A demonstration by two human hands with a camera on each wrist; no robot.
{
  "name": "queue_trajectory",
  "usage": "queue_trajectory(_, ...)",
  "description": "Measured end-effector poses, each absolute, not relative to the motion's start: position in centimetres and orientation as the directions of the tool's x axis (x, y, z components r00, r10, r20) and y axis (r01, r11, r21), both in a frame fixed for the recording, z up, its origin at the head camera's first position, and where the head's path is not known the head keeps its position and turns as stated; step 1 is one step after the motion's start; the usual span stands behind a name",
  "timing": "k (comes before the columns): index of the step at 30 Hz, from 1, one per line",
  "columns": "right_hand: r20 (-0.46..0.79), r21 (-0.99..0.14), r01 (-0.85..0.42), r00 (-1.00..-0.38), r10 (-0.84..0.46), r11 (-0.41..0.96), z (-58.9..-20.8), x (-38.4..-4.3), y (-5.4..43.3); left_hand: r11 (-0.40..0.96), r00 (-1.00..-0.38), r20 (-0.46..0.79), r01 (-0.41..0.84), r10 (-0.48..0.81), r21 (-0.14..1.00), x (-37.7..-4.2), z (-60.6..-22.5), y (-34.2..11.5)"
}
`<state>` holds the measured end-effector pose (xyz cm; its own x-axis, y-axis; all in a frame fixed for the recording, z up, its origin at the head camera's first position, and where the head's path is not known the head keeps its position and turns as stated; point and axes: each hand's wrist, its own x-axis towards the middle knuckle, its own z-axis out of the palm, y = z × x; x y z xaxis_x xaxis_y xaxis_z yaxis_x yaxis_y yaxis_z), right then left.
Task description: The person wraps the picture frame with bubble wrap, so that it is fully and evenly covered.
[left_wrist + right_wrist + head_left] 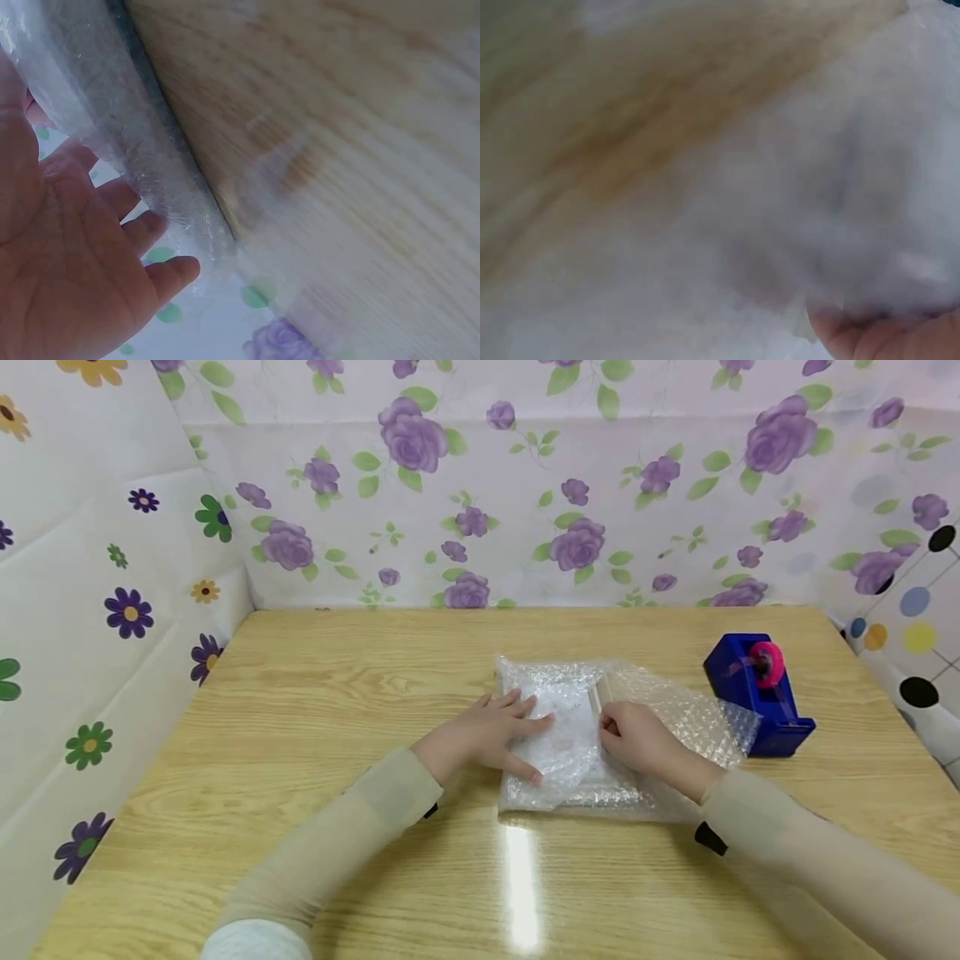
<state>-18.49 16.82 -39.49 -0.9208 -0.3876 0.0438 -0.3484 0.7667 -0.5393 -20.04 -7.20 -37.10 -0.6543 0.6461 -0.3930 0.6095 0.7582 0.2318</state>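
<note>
A flat, pale rectangular frame (597, 693) with a cream border lies on the table, partly covered by clear bubble wrap (675, 702). My left hand (491, 731) rests on the left part of the wrapped frame, fingers spread. In the left wrist view, its palm and fingers (172, 277) show beside the edge of the wrap. My right hand (637, 739) is curled at the frame's right border, pinching the bubble wrap; its fingertips are partly hidden. The right wrist view is blurred, with part of the right hand (900, 337) low against the whitish wrap.
A blue tape dispenser (757, 702) with a pink roll (767, 664) stands to the right, beside the loose end of the wrap. Behind the wooden table (360, 668) hangs a flowered cloth (465, 485). Another patterned sheet (90, 635) borders the left side.
</note>
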Motion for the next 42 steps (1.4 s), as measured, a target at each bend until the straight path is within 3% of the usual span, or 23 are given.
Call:
queue_trajectory(9,0.036,-0.569,-0.398,-0.886,-0.462,0.719,-38.7,-18.0,17.4,0.772,-0.664,-0.406,0.595,0.629,0.224,-19.9,-36.8,-7.3)
queue_trajectory(17,-0.049,-0.574,-0.327,-0.901,-0.43,0.75,-38.6,-18.1,17.2,0.77,-0.664,-0.399,0.596,0.632,0.228,-19.9,-37.2,-7.4)
queue_trajectory(26,-0.106,-0.607,-0.366,-0.842,-0.529,0.705,-38.3,-18.1,17.6,0.76,-0.656,-0.388,0.591,0.647,0.27,-20.0,-37.7,-7.7)
queue_trajectory(34,-0.016,-0.59,-0.35,-0.896,-0.444,0.728,-39.4,-18.2,17.3,0.718,-0.616,-0.371,0.574,0.695,0.393,-20.2,-37.8,-8.2)
queue_trajectory(42,-0.005,-0.506,-0.33,-0.923,-0.385,0.797,-39.3,-18.2,16.4,0.748,-0.63,-0.405,0.584,0.663,0.317,-20.1,-37.4,-7.6)
